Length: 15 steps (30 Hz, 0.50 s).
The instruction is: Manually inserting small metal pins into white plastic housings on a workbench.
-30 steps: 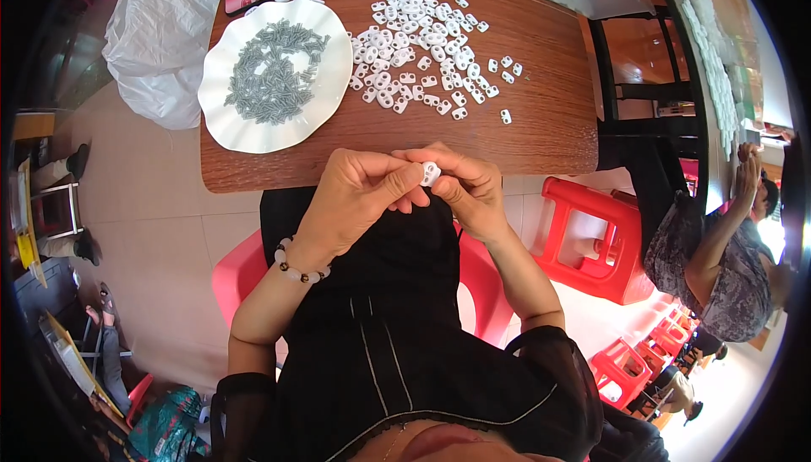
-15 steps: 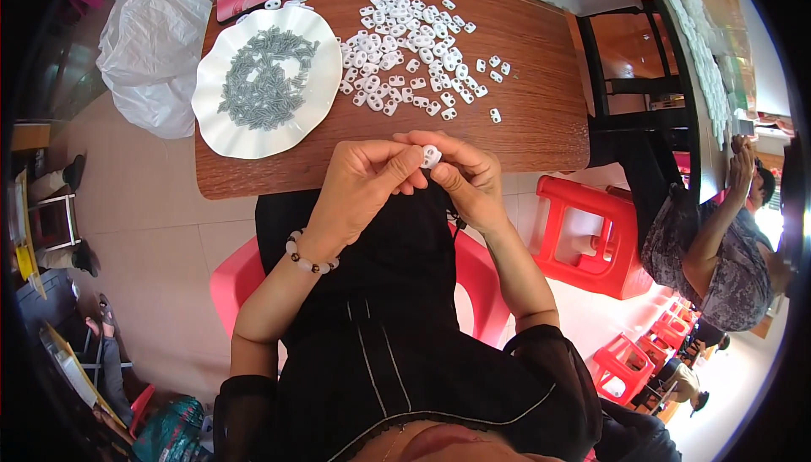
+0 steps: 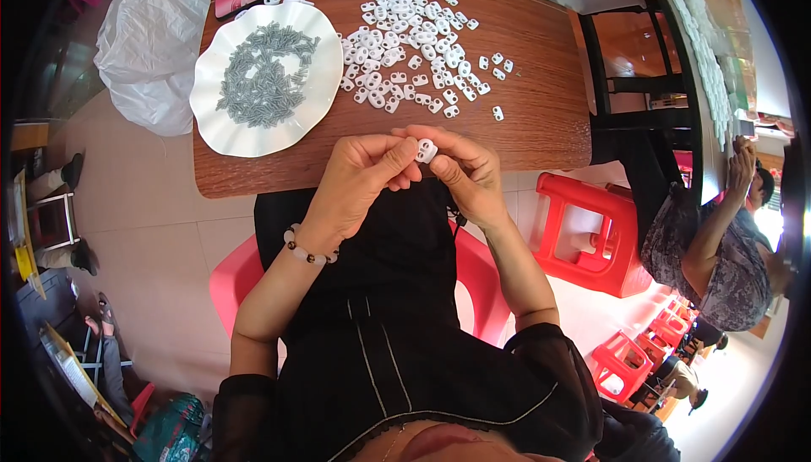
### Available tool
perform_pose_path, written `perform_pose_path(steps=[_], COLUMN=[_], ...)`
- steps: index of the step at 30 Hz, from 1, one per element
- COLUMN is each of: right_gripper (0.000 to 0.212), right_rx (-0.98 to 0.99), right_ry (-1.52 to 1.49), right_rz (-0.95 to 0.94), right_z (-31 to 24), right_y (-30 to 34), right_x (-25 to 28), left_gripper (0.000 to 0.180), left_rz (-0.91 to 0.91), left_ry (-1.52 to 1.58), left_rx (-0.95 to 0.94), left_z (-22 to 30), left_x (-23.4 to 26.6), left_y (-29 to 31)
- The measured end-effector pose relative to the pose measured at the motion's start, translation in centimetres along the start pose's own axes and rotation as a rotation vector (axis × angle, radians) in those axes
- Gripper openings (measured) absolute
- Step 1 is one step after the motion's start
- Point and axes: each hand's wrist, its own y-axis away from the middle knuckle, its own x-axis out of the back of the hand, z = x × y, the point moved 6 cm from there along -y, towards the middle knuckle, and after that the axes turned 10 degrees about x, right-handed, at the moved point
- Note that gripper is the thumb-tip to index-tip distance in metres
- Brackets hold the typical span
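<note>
Left hand (image 3: 361, 173) and right hand (image 3: 475, 176) pinch a white two-holed piece (image 3: 427, 151), edges partly hidden.

Room check from my end: tiled floor, wood table, red plastic seating, hard light lower right
I've got a brown wood-grain table (image 3: 541, 137) up top, pale floor tiles (image 3: 160, 187) with thin seams, pink-red chair (image 3: 236, 274) at the table's near edge, big red stool (image 3: 632, 242) to its right, smaller red stools (image 3: 615, 366) farther off, black frame (image 3: 646, 85) upper right; bright glare (image 3: 743, 382) blows out my lower right, left rim dark and too warped to read
</note>
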Motion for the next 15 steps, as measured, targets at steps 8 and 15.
perform_pose_path(steps=[8,15], right_gripper=[0.034,0.027], right_rx=[0.009,0.056], right_ry=[0.057,0.157], right_rz=[0.028,-0.001], right_z=[0.16,0.17], right_y=[-0.07,-0.11], right_x=[0.26,0.36], left_gripper=[0.027,0.024], left_rz=[0.007,0.042], left_ry=[-0.047,-0.129], left_rx=[-0.035,-0.053], left_z=[0.22,0.18], left_x=[-0.14,-0.39], left_y=[0.10,0.26])
